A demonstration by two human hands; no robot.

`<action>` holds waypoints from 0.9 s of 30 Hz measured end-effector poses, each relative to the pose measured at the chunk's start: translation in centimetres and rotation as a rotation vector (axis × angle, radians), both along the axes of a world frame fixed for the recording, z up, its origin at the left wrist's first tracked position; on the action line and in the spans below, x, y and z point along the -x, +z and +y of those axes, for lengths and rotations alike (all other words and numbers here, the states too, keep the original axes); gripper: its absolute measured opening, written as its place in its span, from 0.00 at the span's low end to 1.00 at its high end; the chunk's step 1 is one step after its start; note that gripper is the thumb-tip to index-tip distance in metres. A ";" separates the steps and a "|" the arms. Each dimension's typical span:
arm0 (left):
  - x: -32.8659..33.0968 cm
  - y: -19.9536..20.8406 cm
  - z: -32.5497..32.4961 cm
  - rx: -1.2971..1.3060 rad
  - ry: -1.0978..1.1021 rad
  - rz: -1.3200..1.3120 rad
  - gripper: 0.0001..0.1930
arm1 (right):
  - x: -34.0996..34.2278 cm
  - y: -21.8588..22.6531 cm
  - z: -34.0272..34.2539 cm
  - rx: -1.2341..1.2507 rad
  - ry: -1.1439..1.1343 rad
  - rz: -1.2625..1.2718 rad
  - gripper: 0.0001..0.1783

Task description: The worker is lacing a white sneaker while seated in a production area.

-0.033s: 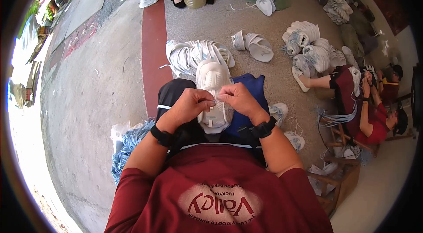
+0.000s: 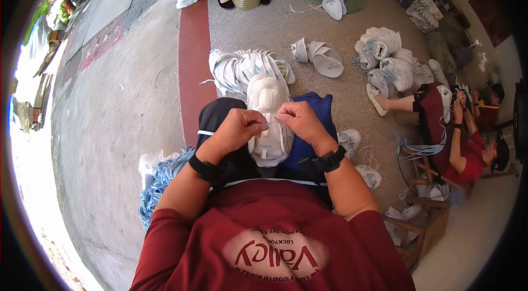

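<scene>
A white shoe upper (image 2: pixel 268 151) with a pale toe and perforated panels lies lengthwise between my thighs. My left hand (image 2: pixel 240 129) is closed in a pinch over its middle. Facing it from the other side, my right hand (image 2: pixel 303 121) pinches too, its fingertips a short gap from the left ones. What the fingertips hold is too small to make out. Beneath my right hand a blue cloth (image 2: pixel 312 151) covers part of my lap. Just beyond the shoe's toe, a nested row of white shoe uppers (image 2: pixel 242 66) lies on the floor.
Blue laces (image 2: pixel 162 184) are heaped beside my left hip. A short stack of uppers (image 2: pixel 320 59) lies ahead, with larger piles (image 2: pixel 385 51) farther right. Loose shoes (image 2: pixel 349 139) lie by my right leg. A co-worker in a red shirt (image 2: pixel 467 151) sits at right near wooden stools (image 2: pixel 421 230).
The whole view has shifted slightly to the right. Both hands keep nearly the same pinched pose above the shoe.
</scene>
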State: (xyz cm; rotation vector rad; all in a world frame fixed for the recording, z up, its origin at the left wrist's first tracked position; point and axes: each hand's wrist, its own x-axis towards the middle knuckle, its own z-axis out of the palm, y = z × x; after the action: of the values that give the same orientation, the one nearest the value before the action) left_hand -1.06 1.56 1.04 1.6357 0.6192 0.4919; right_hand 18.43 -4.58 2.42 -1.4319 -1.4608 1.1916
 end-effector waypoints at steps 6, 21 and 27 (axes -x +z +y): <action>0.2 -1.7 2.1 -0.017 0.200 0.151 0.05 | -0.7 -3.3 2.1 0.094 -0.179 -0.030 0.09; -1.5 -1.7 3.5 -0.297 0.121 0.356 0.08 | -0.1 -5.6 3.6 0.167 -0.245 -0.262 0.14; -2.1 -3.1 3.5 -0.087 0.104 0.319 0.08 | 0.1 -5.7 3.7 0.063 -0.217 -0.371 0.14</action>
State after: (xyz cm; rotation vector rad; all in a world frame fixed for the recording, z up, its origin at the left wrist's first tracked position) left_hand 1.08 5.10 -2.08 1.7868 0.9342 0.3385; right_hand 18.36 -0.88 -3.28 -1.8782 -1.4689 0.8760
